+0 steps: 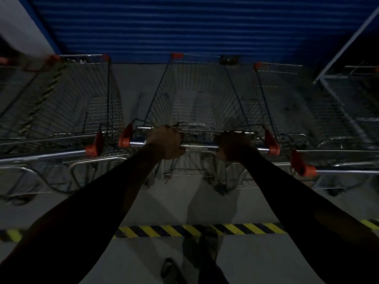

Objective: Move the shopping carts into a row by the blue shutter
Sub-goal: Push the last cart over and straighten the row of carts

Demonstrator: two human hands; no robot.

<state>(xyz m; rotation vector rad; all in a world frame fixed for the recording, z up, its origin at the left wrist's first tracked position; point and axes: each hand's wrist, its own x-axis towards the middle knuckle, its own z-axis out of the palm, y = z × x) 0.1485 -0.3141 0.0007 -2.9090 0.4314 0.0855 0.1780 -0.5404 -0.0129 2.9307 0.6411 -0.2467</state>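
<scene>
A wire shopping cart with orange corner caps stands straight ahead, its front end close to the blue shutter. My left hand and my right hand both grip its chrome handle bar, one toward each end. Another cart stands to the left, nose toward the shutter, with a gap of floor between. A third cart stands close on the right, its basket side almost against the middle one. The scene is dim.
A yellow-and-black striped line crosses the grey floor under my arms. A white wall borders the shutter on the left. At far right stands a metal frame or further cart. My feet show at the bottom.
</scene>
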